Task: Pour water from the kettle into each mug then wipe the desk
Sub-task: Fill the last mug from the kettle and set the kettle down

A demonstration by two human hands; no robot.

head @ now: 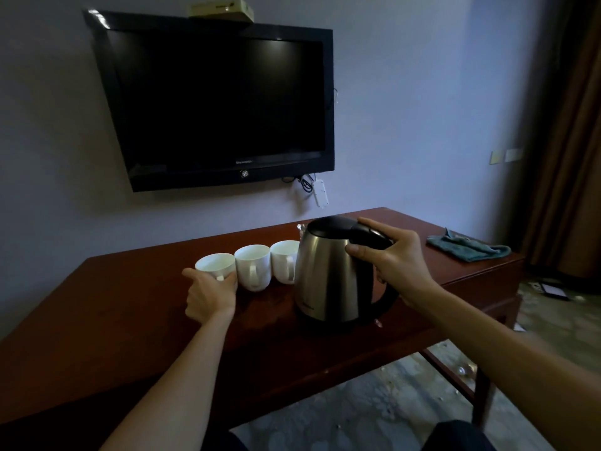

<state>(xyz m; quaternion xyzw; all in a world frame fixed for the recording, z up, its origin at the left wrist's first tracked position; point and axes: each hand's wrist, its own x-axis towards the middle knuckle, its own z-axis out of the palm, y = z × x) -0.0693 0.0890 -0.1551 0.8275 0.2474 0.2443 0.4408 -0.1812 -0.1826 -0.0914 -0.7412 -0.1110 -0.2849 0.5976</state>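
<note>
On the dark wooden desk (130,307), three white mugs (253,271) stand in a touching row; the left hand (209,296) grips and partly hides the leftmost. Beside them, the right hand (395,258) clasps the steel kettle (328,275) by its handle. One teal cloth (468,249) lies far right, below a wall television (221,102).

The dark wooden desk (130,304) carries three white mugs (253,271) in a touching row near its far edge. A steel kettle (328,281) stands just beside them, upright. A teal cloth (468,247) lies crumpled at the far right corner.
</note>
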